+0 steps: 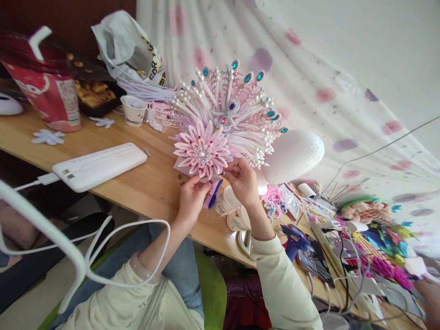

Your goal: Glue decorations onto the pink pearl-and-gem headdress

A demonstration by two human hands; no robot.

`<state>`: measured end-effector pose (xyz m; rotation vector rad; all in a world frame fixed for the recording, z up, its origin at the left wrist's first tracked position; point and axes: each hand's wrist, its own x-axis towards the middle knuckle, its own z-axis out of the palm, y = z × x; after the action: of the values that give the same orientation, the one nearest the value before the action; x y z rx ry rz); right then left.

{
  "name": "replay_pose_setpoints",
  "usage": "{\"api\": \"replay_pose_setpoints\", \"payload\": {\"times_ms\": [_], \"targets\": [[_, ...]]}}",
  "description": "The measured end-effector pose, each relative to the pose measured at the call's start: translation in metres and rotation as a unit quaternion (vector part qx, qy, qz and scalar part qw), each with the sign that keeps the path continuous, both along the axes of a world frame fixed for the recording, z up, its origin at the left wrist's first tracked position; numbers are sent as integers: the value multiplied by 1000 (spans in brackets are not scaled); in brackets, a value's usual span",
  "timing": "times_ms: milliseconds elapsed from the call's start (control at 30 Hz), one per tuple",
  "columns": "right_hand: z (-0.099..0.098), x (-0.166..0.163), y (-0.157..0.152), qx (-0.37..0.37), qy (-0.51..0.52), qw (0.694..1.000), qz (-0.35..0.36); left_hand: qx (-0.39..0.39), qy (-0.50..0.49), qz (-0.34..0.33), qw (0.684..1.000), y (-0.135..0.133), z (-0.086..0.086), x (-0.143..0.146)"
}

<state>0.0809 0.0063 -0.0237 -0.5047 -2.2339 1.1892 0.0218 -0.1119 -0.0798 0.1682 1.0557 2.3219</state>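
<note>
A pink petalled flower [202,153] with red beads and a pearl centre stands before me. My left hand [192,199] pinches its lower edge between thumb and fingers. At the flower's lower right, my right hand [241,180] is closed with its fingertips on the petals; the exact grip is partly hidden. Behind the flower fans out a pale pink and white headdress [223,98] with pearl tips, teal gems and a dark blue gem. A white rounded form [295,156] shows at its right. Below the flower lie a blue pen [215,193] and paper cups [239,219].
On the left stand a red drink cup [44,91], a white power strip [99,166], a small paper cup [134,110] and a pastry tray [94,96]. A blue glue gun [294,239] and craft stems crowd the right. A white cable [130,284] loops across my left forearm. Another person's hand [428,293] shows at the right edge.
</note>
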Motion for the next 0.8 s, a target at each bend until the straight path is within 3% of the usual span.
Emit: {"api": "replay_pose_setpoints", "payload": {"times_ms": [600,800], "targets": [[2,-6,6,55,-2,998,34,5,65,48,997,-3,-5,-4],[7,-7,4,95,10,994,54,7,5,40,999,-3,2,-7]]}}
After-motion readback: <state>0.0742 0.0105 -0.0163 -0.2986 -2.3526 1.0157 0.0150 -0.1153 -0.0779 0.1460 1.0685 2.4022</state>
